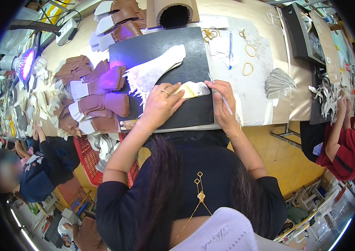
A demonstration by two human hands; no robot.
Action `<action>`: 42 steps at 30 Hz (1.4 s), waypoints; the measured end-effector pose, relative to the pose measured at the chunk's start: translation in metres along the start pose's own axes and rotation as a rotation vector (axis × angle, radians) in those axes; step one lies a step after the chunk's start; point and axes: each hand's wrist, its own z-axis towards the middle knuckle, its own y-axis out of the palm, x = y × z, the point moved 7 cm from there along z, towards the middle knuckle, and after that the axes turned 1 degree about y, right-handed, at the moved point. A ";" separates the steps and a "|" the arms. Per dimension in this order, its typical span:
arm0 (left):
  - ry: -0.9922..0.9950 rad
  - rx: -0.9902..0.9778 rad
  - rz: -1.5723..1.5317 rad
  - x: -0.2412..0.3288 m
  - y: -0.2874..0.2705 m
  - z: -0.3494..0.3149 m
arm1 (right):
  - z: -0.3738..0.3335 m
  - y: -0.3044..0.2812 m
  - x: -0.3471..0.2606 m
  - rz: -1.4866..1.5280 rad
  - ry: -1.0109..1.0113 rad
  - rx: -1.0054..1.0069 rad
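Observation:
My left hand [163, 103] is closed on a small pale yellow-and-white piece [189, 90], its fingers lying over the piece and its thumb along the near edge. This piece rests on a black board [198, 46]. Between the fingers of my right hand [224, 104] is a slim, pale pen-like tool [226, 104], tilted, its upper end close to the right side of the piece. A fanned stack of white shaped pieces [160, 62] lies on the board just beyond my left hand.
Stacks of brown-and-white cut pieces [102, 106] crowd the board's left side. A dark-mouthed box [175, 16] stands at the back. To the right lie a blue pen [230, 50], rubber bands [248, 68] and a grey fanned stack [280, 83]. Co-workers sit at both sides; a red basket [89, 157] stands below.

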 end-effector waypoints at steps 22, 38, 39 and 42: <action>0.031 0.087 0.164 0.014 0.008 -0.009 | 0.036 0.032 -0.032 -0.227 -0.191 -0.203; 0.034 0.178 0.193 0.014 0.012 -0.019 | 0.082 0.152 -0.036 -0.256 -0.282 -0.671; 0.062 0.188 0.210 0.014 0.010 -0.019 | 0.082 0.149 -0.035 -0.223 -0.254 -0.666; 0.102 0.198 0.209 0.013 0.008 -0.019 | 0.084 0.128 -0.033 -0.126 -0.156 -0.574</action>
